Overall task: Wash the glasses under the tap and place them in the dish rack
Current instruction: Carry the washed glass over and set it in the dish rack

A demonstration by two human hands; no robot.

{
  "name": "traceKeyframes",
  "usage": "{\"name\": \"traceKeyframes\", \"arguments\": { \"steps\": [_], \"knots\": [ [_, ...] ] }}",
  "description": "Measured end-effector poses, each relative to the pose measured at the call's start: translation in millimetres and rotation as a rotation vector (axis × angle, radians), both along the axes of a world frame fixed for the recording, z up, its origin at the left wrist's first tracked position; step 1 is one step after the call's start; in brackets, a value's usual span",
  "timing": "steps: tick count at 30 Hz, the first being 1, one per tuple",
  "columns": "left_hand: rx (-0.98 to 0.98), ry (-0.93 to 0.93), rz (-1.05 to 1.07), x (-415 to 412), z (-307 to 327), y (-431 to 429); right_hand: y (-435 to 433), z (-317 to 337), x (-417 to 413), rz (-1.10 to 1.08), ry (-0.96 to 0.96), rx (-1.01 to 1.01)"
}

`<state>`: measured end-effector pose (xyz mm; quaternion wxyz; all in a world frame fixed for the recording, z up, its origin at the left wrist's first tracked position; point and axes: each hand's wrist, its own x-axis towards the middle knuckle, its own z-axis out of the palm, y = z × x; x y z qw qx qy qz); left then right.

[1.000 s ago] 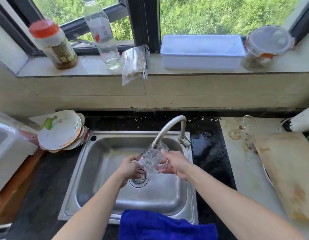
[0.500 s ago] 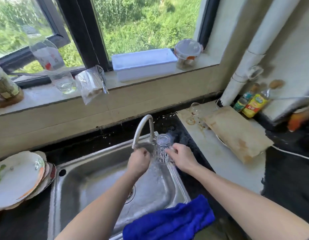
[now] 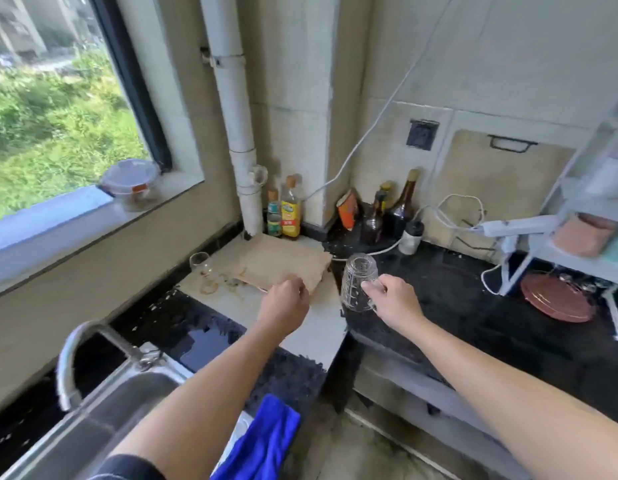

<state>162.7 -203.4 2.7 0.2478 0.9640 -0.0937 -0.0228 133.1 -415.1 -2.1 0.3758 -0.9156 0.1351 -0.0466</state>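
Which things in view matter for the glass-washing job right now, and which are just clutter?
Job:
- glass mug, held upside down in the right hand
- left hand, empty
- second glass on the counter
- tap and sink
- white rack, far right

Lying about:
- stained board
- sauce bottles
- blue cloth
- lidded container on the sill
- reddish plate

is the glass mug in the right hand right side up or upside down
Upside down: the clear ribbed glass mug has its closed base on top and its open rim below, with the right hand gripping its handle.
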Motion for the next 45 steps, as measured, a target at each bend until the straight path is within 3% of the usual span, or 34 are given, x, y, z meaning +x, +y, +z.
{"name": "traceKeyframes", "arguments": {
  "steps": [10, 18, 28, 37, 45],
  "knots": [
    [0.007, -0.064, -0.325, -48, 8, -281, -258, -3, -147, -0.379, 0.027, 0.013],
    [0.020, 0.008, -0.667, -130, -3, -468, -402, -17, -258, -0.661, 0.092, 0.052],
    [0.044, -0.081, -1.008, -166, -17, -673, -567, -42, -330, -0.959, 0.132, 0.107],
    [-0.119, 0.078, -0.887, -158, -10, -823, -709, -53, -345, -1.141, 0.032, 0.310],
    [-0.138, -0.040, -0.741, -153, -18, -906, -834, -84, -305, -0.919, 0.049, 0.343]
  ]
}}
